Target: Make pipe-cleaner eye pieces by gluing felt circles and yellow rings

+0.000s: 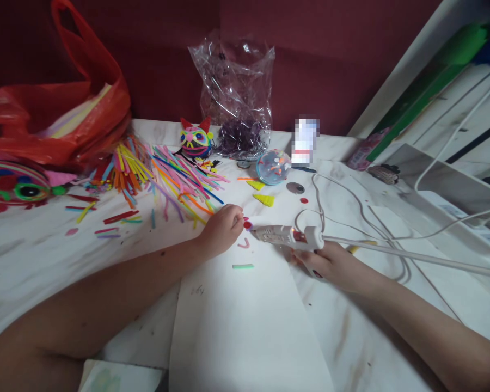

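Note:
My left hand [224, 228] is closed in a pinch, its fingertips at a small red round piece [247, 225] with pink and purple edges. In my right hand [324, 262] is a white glue gun [288, 236], gripped by its handle with a glue stick out the back. Its nozzle points left, right beside the red piece; whether they touch I cannot tell. Below the nozzle, a bent pink pipe cleaner piece [244, 243] and a short green pipe cleaner piece [243, 266] lie on a white paper sheet [245, 326].
Pipe cleaners [188, 179] spread across the left back, near a red plastic bag [93, 120] and a colourful animal craft [20, 185]. Behind stand a smaller craft head [195, 139], a clear bag [245, 103] and a round tub [273, 166]. A white cable [351, 190] loops at right.

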Demonstrator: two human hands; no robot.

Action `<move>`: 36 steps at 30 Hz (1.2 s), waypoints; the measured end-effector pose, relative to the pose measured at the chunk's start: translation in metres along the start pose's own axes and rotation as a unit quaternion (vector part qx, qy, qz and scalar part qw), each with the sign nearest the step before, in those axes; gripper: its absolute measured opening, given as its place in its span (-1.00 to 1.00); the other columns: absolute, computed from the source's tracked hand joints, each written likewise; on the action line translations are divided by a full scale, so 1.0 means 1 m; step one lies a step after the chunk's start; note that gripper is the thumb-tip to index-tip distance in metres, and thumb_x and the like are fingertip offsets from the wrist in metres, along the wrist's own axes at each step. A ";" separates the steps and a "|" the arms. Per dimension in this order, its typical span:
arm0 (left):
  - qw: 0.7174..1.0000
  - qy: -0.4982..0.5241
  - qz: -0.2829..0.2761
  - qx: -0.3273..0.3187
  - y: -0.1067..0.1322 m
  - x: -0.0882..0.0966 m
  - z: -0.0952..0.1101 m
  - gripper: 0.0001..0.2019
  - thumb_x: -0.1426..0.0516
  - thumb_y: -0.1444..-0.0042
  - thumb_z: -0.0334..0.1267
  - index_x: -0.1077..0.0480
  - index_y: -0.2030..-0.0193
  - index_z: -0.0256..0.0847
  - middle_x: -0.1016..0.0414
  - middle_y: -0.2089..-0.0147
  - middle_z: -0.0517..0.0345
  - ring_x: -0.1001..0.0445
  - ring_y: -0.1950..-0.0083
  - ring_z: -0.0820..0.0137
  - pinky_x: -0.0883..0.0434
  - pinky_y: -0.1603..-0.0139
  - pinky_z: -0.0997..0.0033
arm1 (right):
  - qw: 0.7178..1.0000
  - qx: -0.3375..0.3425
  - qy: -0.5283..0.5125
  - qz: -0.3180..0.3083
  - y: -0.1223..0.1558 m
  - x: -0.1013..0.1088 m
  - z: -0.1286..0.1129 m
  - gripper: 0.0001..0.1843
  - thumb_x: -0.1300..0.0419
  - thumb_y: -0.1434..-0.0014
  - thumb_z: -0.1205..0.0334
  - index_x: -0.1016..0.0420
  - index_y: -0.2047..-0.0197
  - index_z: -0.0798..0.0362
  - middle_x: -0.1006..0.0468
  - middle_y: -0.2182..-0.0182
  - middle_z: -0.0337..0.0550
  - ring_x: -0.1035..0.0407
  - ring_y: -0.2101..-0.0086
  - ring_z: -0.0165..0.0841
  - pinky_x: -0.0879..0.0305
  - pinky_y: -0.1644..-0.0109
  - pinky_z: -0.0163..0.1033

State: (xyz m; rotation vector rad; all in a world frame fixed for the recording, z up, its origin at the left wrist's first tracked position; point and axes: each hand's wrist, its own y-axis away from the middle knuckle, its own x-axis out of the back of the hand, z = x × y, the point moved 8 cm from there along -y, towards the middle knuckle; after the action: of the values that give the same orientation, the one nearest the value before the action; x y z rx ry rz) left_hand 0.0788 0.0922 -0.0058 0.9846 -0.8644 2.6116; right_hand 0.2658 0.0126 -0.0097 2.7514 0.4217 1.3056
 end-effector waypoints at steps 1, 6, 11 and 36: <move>1.000 0.001 0.000 -0.001 0.000 0.000 0.000 -0.87 -0.01 -0.04 -0.44 -0.21 0.48 -0.18 -0.44 0.25 0.12 -0.44 0.14 0.37 -0.38 0.08 0.35 | 1.000 -0.001 0.003 0.001 0.000 0.000 0.000 -0.56 0.07 -0.11 -0.09 -0.46 0.42 0.05 -0.38 0.56 -0.19 -0.25 0.52 -0.36 -0.22 0.47 -0.27; 1.000 0.008 0.001 0.001 0.000 -0.001 -0.002 -0.88 -0.01 -0.05 -0.44 -0.22 0.47 -0.19 -0.45 0.23 0.11 -0.44 0.12 0.37 -0.37 0.05 0.35 | 1.000 -0.003 0.005 -0.002 0.001 0.000 0.002 -0.58 0.06 -0.12 -0.07 -0.45 0.41 0.05 -0.40 0.54 -0.20 -0.27 0.50 -0.36 -0.24 0.43 -0.27; 1.000 0.006 0.001 0.001 0.000 0.000 -0.002 -0.88 -0.01 -0.05 -0.44 -0.21 0.47 -0.18 -0.44 0.23 0.12 -0.43 0.12 0.38 -0.37 0.04 0.35 | 1.000 0.006 -0.010 0.003 0.001 0.001 -0.001 -0.61 0.03 -0.12 -0.05 -0.45 0.43 0.04 -0.40 0.56 -0.21 -0.25 0.52 -0.37 -0.22 0.46 -0.29; 1.000 0.010 -0.004 0.003 0.000 0.000 0.000 -0.87 -0.01 -0.04 -0.45 -0.21 0.48 -0.18 -0.45 0.25 0.11 -0.44 0.12 0.35 -0.38 0.05 0.33 | 0.967 0.010 -0.254 0.036 0.001 0.010 0.011 -0.65 -0.02 -0.15 0.03 -0.49 0.26 0.11 -0.54 0.36 -0.05 -0.41 0.38 -0.28 -0.33 0.31 -0.23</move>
State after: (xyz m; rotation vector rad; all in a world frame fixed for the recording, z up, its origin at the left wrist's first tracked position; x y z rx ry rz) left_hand 0.0786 0.0921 -0.0059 0.9606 -0.8476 2.6134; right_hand 0.2806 0.0145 -0.0091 2.9889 0.2935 0.5607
